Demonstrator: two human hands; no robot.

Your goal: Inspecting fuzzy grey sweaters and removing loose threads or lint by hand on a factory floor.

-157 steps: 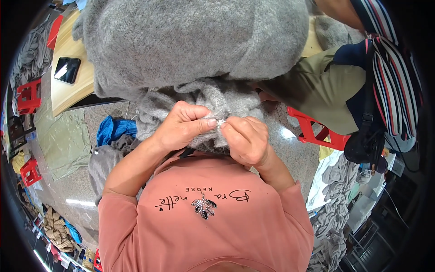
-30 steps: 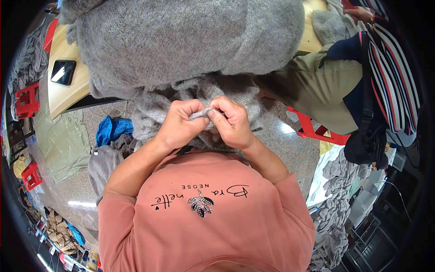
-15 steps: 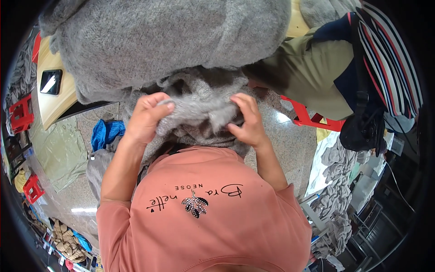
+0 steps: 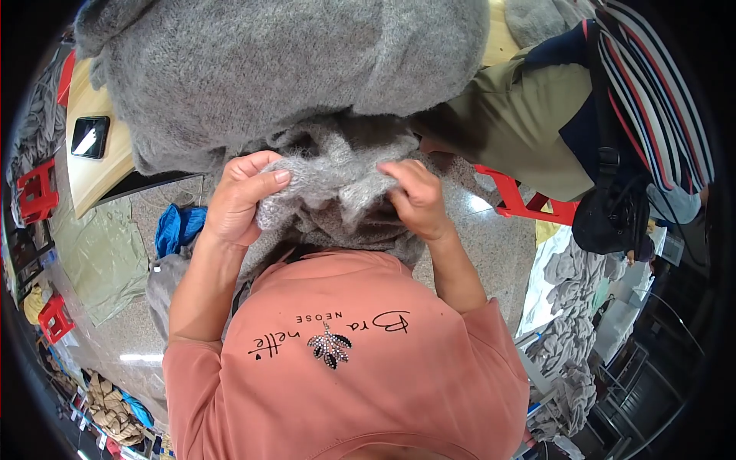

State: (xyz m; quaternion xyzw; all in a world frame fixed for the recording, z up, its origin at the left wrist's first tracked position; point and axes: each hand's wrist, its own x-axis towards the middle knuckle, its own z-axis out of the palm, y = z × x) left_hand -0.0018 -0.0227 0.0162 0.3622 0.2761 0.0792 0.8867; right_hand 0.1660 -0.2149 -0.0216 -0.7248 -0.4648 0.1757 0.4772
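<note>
Your left hand pinches the fuzzy grey knitted fabric between thumb and fingers, your right hand gripping it opposite!

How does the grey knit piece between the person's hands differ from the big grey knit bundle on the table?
The grey knit piece is held between the left hand and right hand, while the grey knit bundle lies on the wooden table. The piece is crumpled into uneven folds; the bundle is larger and rounded. Both look fuzzy.
</note>
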